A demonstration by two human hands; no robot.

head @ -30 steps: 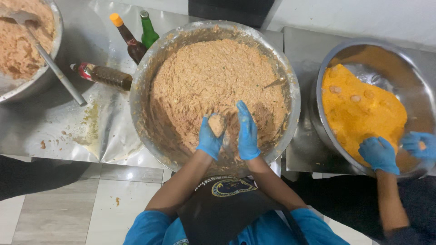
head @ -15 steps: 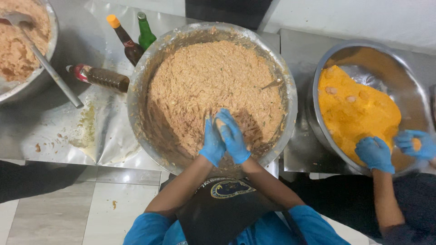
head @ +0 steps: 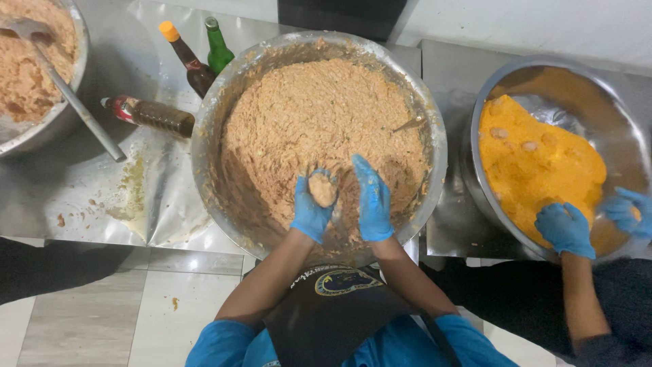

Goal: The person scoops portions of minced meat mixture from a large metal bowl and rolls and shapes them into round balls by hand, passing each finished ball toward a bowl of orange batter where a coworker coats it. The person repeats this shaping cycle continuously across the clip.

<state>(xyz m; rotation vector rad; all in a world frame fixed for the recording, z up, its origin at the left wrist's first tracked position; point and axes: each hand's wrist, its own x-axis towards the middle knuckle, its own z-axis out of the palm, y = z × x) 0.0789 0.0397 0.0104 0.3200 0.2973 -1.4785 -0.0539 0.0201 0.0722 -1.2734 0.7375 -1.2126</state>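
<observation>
Round grainy ball [head: 322,189], gloved hands [head: 343,204], steel bowl [head: 204,129]

Red-labelled brown bottle [head: 151,115] lying beside bowl [head: 204,129]

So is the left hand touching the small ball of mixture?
Touching. The head view shows the ball cupped in the left hand, glove curled around it.
</observation>
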